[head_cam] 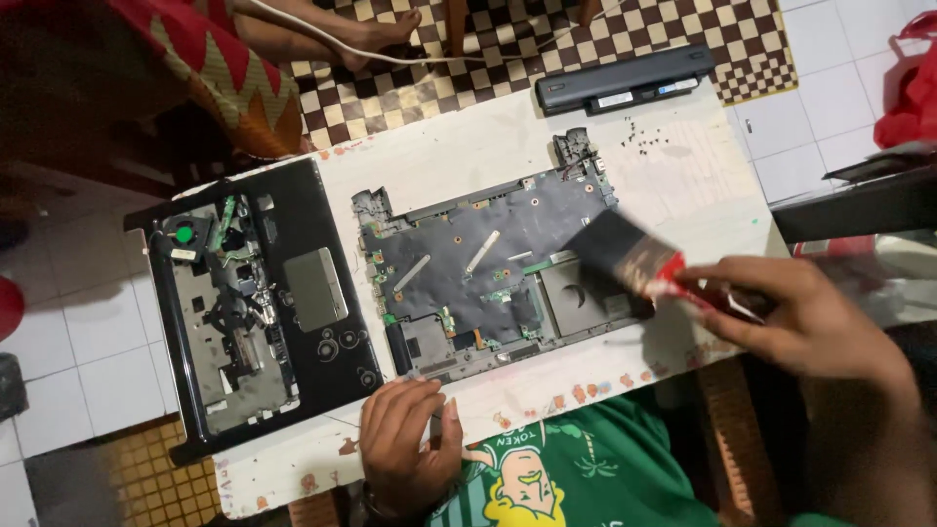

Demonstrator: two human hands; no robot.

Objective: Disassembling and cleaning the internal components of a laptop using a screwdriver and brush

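Bristles of a wide paintbrush (639,262) with a red ferrule lie on the right part of an opened laptop base (488,273), whose dark circuit board is exposed. Right hand (810,317) is closed around the brush handle, gripping it from the right side. Left hand (405,444) rests on the near edge of the white table (468,146), fingers curled loosely and holding nothing, its fingertips just beside the front edge of the laptop base. Left of the base lies the removed black palm-rest cover (259,303), turned over, with a small fan at its far corner. A long black battery (625,80) sits at the table's far edge, and tiny dark screws (644,137) are scattered near it
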